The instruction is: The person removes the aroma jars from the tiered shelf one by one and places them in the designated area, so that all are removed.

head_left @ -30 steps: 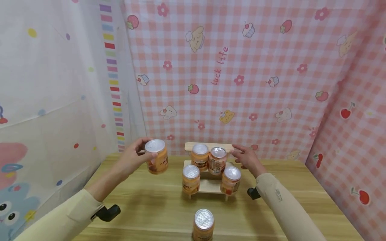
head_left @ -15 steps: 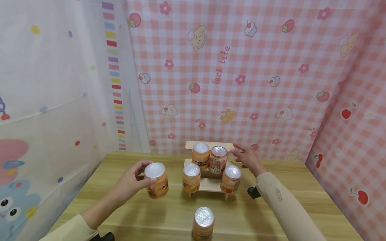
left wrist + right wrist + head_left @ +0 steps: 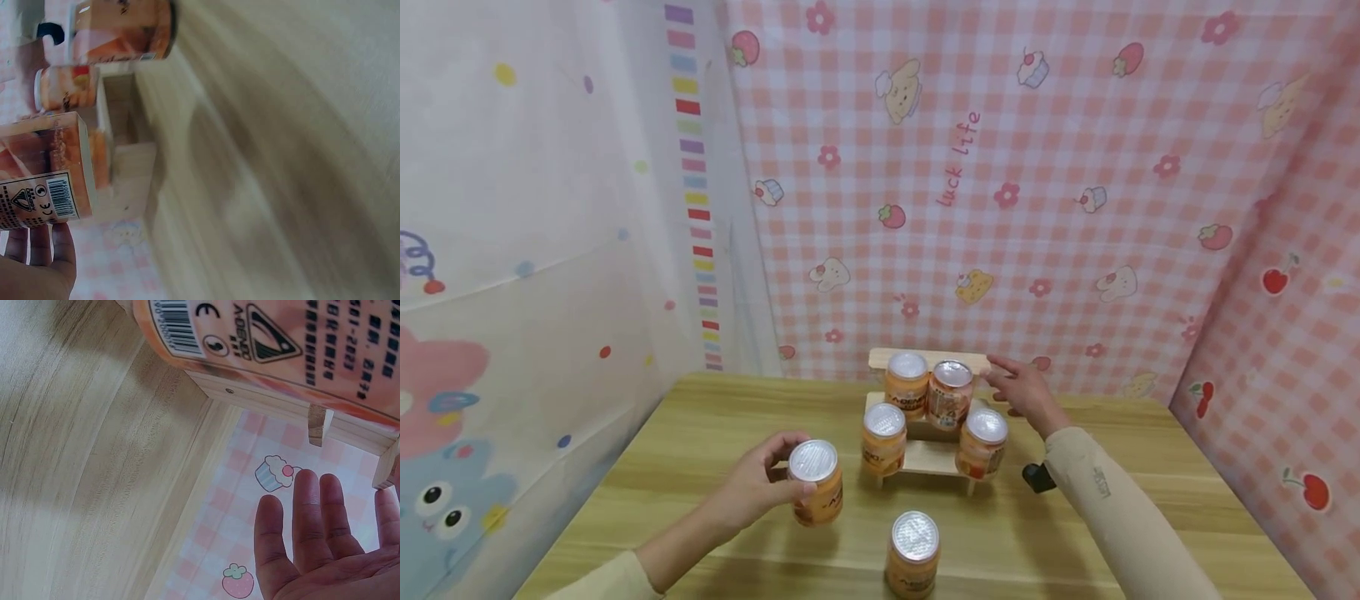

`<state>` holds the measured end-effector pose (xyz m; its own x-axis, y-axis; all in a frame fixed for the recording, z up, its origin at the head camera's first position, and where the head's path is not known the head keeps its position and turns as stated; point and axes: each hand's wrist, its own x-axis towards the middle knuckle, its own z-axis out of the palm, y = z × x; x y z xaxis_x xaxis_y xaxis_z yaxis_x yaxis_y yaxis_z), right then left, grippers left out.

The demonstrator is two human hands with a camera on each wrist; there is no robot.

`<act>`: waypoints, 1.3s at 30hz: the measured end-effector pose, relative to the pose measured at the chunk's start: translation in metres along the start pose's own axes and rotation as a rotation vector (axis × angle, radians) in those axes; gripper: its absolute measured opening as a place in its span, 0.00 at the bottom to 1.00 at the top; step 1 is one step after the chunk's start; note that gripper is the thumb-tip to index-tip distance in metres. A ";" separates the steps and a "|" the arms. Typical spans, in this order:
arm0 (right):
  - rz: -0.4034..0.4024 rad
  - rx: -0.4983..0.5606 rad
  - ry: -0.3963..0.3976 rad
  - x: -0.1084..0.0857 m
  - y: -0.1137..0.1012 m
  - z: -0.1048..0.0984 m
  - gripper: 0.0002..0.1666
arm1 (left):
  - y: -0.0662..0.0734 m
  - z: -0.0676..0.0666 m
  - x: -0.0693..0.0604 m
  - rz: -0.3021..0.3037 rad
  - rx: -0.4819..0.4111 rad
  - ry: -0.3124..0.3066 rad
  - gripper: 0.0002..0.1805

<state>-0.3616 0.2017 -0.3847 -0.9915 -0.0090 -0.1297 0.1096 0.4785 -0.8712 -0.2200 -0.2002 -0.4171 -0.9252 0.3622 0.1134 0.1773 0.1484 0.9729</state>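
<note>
In the head view my left hand point(image 3: 760, 485) grips an orange can point(image 3: 816, 492) with a silver lid, thumb in front. The can is upright, held above the table left of a small stepped wooden rack point(image 3: 931, 457). My fingers point(image 3: 40, 244) wrap its side in the left wrist view. At the rack's upper right end, my right hand point(image 3: 1026, 392) pinches the top board between thumb and forefinger. Its other fingers point(image 3: 309, 519) are spread apart from the wood. Two cans point(image 3: 906, 387) stand on the middle step; a left can point(image 3: 883, 442) and right can point(image 3: 983, 450) stand below.
Another orange can point(image 3: 913, 558) stands upright on the wood-grain table point(image 3: 1075, 533), in front of the rack. Behind the table hangs a pink checked cloth point(image 3: 1060, 333); a white printed curtain point(image 3: 587, 250) closes the left side.
My left hand has lowered the can and brought it nearer to me and slightly right. The right hand stays at the rack's end, and the cans on the rack have not moved.
</note>
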 end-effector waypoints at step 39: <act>-0.007 0.016 -0.001 0.001 0.002 0.001 0.34 | -0.044 0.057 -0.015 -0.044 -0.086 -0.163 0.31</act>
<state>-0.3624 0.2020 -0.3869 -0.9922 -0.0133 -0.1236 0.1033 0.4642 -0.8797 -0.1946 -0.1597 -0.4735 -0.8635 0.5024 0.0435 0.1025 0.0903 0.9906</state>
